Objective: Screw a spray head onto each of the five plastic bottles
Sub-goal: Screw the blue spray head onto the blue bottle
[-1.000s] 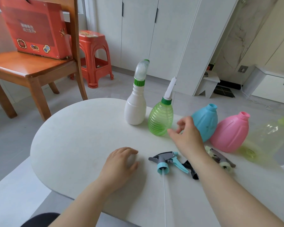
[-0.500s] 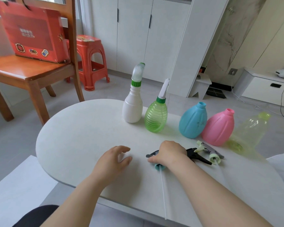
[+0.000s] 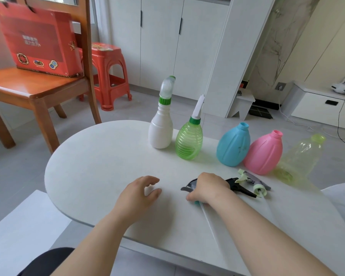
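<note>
Five plastic bottles stand in a row at the far side of the white table (image 3: 92,176). The white bottle (image 3: 160,132) and the ribbed green bottle (image 3: 189,142) carry spray heads. The blue bottle (image 3: 233,145), pink bottle (image 3: 264,154) and clear yellow-green bottle (image 3: 301,158) have open necks. My right hand (image 3: 209,188) is closed over the grey-and-teal spray head (image 3: 187,187) lying on the table, its white tube trailing toward me. A black spray head (image 3: 240,187) and a pale green one (image 3: 255,183) lie just right of it. My left hand (image 3: 139,193) rests on the table, fingers curled apart, holding nothing.
A wooden chair (image 3: 40,90) with a red box (image 3: 38,38) on its seat stands to the left, a red plastic stool (image 3: 108,74) behind it. White cabinets line the back wall. A low white unit (image 3: 323,108) sits at the far right.
My right hand came back from near the bottles and dropped onto the grey-and-teal spray head, closing around it. The left hand barely moved. The camera shifted slightly.
</note>
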`<control>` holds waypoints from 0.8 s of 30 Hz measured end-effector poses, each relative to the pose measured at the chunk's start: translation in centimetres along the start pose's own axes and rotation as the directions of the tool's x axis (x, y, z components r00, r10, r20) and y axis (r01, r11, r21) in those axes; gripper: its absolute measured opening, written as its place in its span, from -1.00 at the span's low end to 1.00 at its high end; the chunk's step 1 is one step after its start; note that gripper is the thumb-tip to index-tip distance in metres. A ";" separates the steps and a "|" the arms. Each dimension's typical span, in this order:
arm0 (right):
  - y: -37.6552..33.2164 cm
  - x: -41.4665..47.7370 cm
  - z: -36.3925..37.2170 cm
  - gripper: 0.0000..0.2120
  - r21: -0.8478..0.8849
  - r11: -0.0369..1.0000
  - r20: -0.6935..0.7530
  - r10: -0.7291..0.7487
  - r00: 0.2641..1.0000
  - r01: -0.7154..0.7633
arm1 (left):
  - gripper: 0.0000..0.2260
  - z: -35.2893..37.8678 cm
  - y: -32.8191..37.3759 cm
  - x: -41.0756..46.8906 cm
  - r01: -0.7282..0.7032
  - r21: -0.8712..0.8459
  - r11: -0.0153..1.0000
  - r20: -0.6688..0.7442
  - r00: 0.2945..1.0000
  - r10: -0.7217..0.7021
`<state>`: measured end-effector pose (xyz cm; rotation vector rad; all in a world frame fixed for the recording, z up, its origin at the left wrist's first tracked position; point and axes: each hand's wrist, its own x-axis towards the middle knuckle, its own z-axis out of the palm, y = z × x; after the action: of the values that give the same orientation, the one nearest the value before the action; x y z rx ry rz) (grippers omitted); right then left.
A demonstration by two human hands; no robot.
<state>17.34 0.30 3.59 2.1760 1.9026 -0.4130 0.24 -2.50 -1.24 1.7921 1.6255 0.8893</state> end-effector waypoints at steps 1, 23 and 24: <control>0.2 -0.2 -0.4 -0.75 0.034 0.999 -0.009 -0.003 1.000 0.003 | -0.77 -0.1 -0.1 0.0 0.002 -0.001 1.000 -0.001 1.000 -0.002; 14.7 0.6 -8.9 -0.90 0.907 -0.080 -0.419 -0.079 0.905 0.413 | -0.64 7.6 9.9 4.7 -0.066 -0.217 0.974 0.162 0.981 0.103; 15.3 0.8 -8.9 -0.88 0.901 -0.102 -0.428 -0.064 0.901 0.421 | -0.57 8.6 10.7 5.8 -0.078 -0.211 0.974 0.155 0.982 0.112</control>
<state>33.12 2.02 11.40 2.4531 2.5064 -2.5648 13.93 2.28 2.27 1.7608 1.3048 0.8895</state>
